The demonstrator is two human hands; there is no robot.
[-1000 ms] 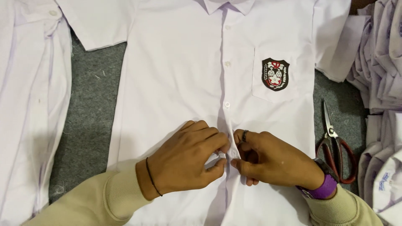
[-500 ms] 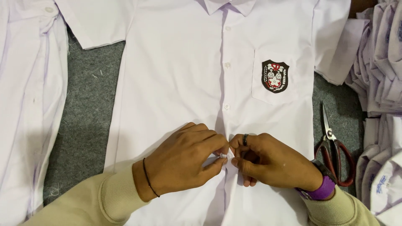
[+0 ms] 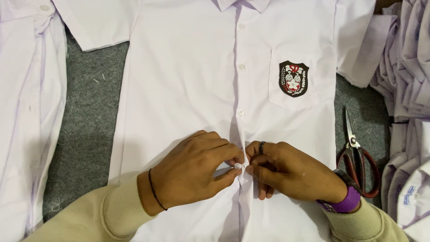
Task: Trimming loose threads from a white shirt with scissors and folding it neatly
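Views: one only, head cam; nothing shared w/ a 2nd view.
Position: worn on the person's head, above the table [image 3: 89,134], over the near edge.
Facing: almost straight down; both sleeves enter from the bottom edge.
Nearness: close; white shirt [image 3: 188,80] fills most of the frame, collar cut off at top.
Centre: left hand [image 3: 192,172] and right hand [image 3: 291,172] sit low-centre, their grip meeting at a button [image 3: 237,166].
Right of grip: scissors [image 3: 356,152], then stacked shirts [image 3: 412,67] cropped by the frame.
Left of grip: another shirt [image 3: 27,112], cropped.
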